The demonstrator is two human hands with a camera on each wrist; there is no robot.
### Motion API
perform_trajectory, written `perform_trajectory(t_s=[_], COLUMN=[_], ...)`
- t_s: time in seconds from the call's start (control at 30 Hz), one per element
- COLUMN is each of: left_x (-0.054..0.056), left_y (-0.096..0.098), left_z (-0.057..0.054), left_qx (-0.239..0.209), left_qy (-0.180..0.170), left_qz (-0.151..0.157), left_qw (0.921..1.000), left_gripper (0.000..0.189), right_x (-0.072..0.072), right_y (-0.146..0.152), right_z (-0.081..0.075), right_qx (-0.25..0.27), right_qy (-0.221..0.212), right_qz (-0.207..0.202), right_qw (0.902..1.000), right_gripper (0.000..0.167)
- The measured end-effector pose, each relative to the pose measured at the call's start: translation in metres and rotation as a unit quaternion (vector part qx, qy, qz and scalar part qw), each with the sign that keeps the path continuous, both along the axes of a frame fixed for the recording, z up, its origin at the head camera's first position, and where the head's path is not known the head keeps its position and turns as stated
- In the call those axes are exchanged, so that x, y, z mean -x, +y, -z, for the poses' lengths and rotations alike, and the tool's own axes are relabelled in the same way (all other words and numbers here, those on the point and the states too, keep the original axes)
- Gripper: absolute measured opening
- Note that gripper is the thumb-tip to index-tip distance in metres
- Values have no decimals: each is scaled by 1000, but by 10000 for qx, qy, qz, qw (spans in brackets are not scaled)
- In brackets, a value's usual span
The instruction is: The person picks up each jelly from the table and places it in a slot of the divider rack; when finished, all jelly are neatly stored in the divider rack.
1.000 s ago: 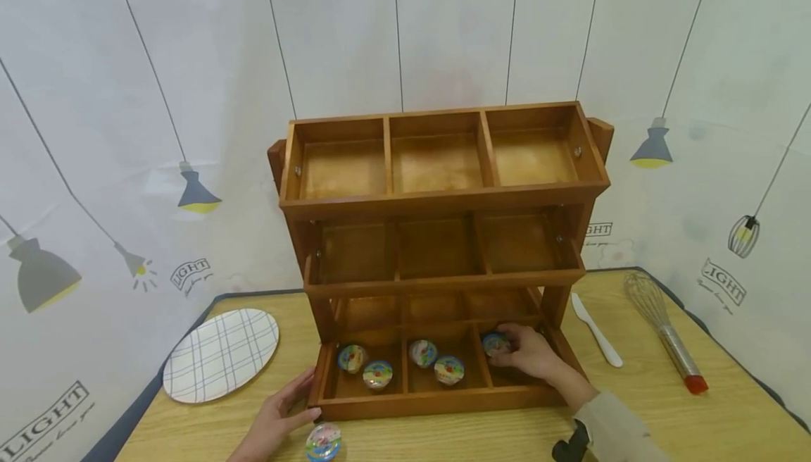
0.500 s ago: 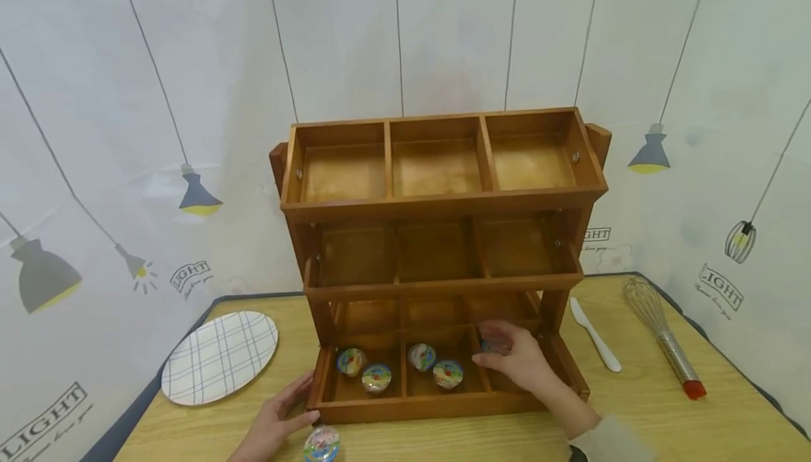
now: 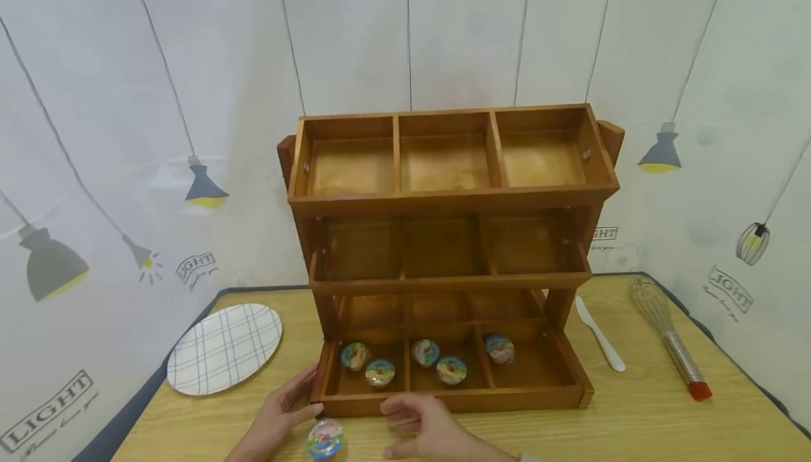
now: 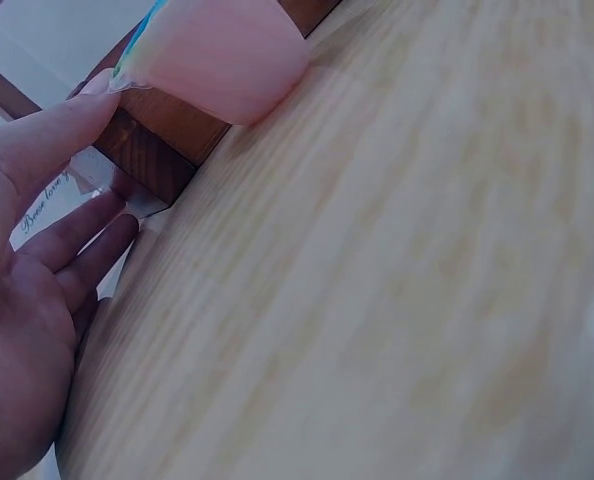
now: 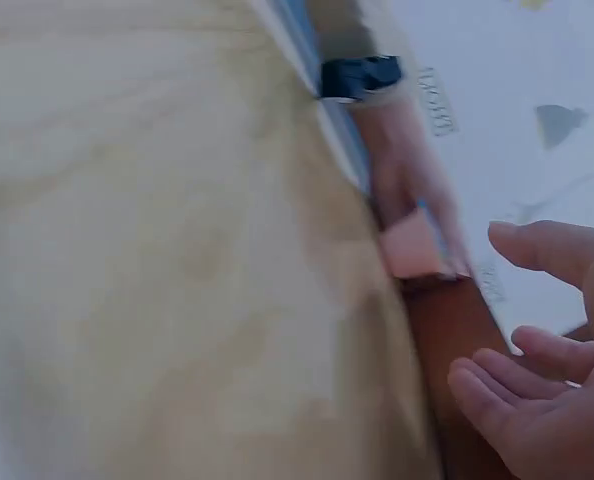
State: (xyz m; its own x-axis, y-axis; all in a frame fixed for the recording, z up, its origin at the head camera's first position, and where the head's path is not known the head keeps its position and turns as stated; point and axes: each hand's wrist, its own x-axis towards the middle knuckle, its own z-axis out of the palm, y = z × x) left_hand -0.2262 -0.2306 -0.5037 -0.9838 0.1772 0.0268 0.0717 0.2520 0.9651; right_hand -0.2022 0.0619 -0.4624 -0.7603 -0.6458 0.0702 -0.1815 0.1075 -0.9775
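Note:
A small jelly cup (image 3: 325, 439) with a printed foil lid and pink contents stands on the table before the left front corner of a wooden three-tier rack (image 3: 453, 402). My left hand (image 3: 279, 413) rests at that corner, fingers extended along the rack's side. In the left wrist view, its thumb tip lies right at the rim of the pink cup (image 4: 222, 60). My right hand (image 3: 431, 430) is in front of the rack's bottom tray, fingers apart and holding nothing. In the bottom tray sit two cups on the left, two in the middle and one cup (image 3: 500, 348) on the right.
The rack's upper two tiers (image 3: 443, 159) overhang the bottom tray. A checked plate (image 3: 224, 349) lies on the left of the table. To the right lie a white plastic knife (image 3: 600, 335) and a whisk (image 3: 671, 339) with a red end.
My right hand has let go of a jelly cup in the right compartment, withdrawn from the tray and moved left toward the cup on the table. The left hand stays put.

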Motion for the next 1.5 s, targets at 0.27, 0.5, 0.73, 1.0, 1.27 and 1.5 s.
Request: perform_trajectory(t_s=[0.27,0.5,0.73,1.0,1.27,1.5], left_x=[-1,-1,-1,-1,-1,-1], left_y=[0,-1,-2,-2,-3,-2], left_z=[0,-1,-2,-3,-3,-4], left_qx=[39,14,-22,-25,-47,-30], left_qy=[55,69,51,18,29,-23], left_qz=[167,94,214,215,133,65], left_qw=[9998,9999,9998,9998,9999,10000], left_gripper=[67,66,65,65,64,66], right_x=[1,3,2,4,3,1], right_y=[-34,-67,-91,-96,-96,-79], right_z=[23,26,29,31,30,20], right_qx=[-156,-23,150,129,35,47], right_qy=[-348,-313,-344,-342,-489,-786], right_qz=[-389,-183,-18,-7,61,-32], right_qw=[9985,9993,9993,9993,9988,9969], right_gripper=[63,56,53,49,49,42])
